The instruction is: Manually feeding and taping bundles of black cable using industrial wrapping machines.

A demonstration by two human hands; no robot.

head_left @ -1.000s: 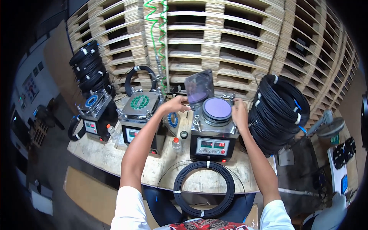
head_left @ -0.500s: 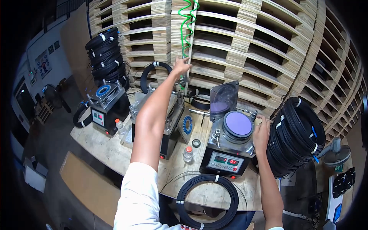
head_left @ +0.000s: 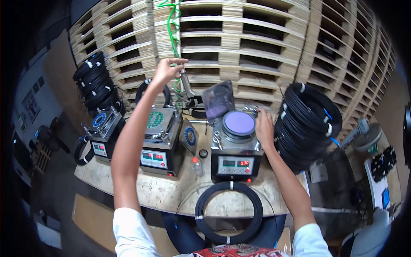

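My left hand (head_left: 169,71) is raised by the pallets, fingers closed at the upper end of a silver air blow gun (head_left: 187,85) that hangs tilted near a green coiled hose (head_left: 174,34). My right hand (head_left: 264,128) rests at the right side of a black bench machine (head_left: 235,165), fingers stretched along its edge beside a metal clamp post (head_left: 253,112). A round lilac pad (head_left: 239,123) tops this machine, and its clear hinged cover (head_left: 218,99) stands raised behind. In front lies a coil of black cable (head_left: 201,201) with white ties.
Two similar machines stand left, the middle one (head_left: 159,160) with a green ring on top. A small bottle with an orange cap (head_left: 196,167) and a black ring (head_left: 203,153) lie between machines. Stacked black coils (head_left: 299,137) rise at right, more coils (head_left: 95,85) at left; wooden pallets (head_left: 231,55) behind.
The view has shifted, so the bench sits further left. My left hand stays at the blow gun, which now hangs tilted. My right hand remains beside the right machine.
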